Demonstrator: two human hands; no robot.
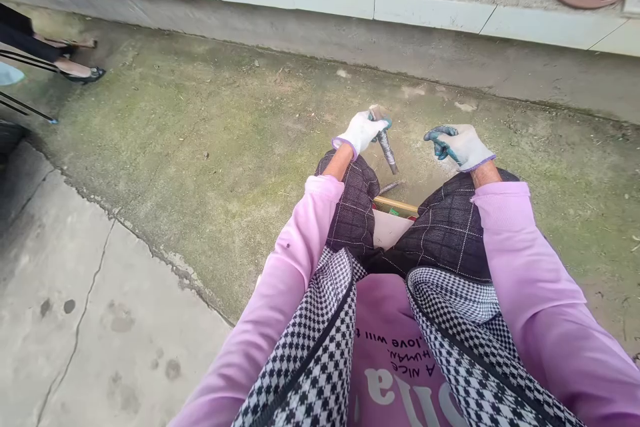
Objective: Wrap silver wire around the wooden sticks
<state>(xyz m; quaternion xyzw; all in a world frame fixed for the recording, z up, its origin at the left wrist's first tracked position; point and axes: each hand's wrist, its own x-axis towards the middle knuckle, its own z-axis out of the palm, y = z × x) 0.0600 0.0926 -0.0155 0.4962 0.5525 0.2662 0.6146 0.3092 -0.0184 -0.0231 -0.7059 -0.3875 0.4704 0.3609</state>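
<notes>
The left hand point(361, 132), in a white glove with dark-stained fingers, is closed around the grey rod point(387, 149) near its far end, and the rod's longer part slants out of the grip toward the near right. Well to the right of the rod, the gloved right hand point(463, 145) has its fingers loosely curled toward it; whether they pinch anything I cannot tell. A second dark rod point(389, 187) lies just nearer, between the knees.

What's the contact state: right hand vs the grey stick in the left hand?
Apart. The head view shows ground between the right hand and the grey stick, which is in the left hand.
</notes>
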